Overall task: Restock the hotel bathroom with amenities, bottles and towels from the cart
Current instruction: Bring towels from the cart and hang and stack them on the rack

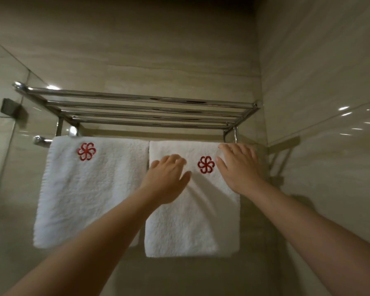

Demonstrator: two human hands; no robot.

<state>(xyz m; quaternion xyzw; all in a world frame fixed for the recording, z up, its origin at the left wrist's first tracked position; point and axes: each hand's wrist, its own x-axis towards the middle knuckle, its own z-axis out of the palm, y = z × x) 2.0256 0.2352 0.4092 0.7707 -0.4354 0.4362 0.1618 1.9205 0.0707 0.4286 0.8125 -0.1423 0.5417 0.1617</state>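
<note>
Two white towels with a red flower emblem hang side by side from the bar under a chrome wall rack (137,107). The left towel (88,193) hangs untouched. The right towel (192,223) hangs a little lower. My left hand (169,178) lies flat on the upper left part of the right towel, fingers straight. My right hand (239,167) presses flat on its upper right part, fingertips near the bar. The red emblem (206,164) shows between my two hands.
The rack's top shelf of chrome bars holds nothing. A glass shower panel (6,124) with a metal clamp stands at the left. Tiled walls close in behind and on the right, with a small ledge (284,144) right of the rack.
</note>
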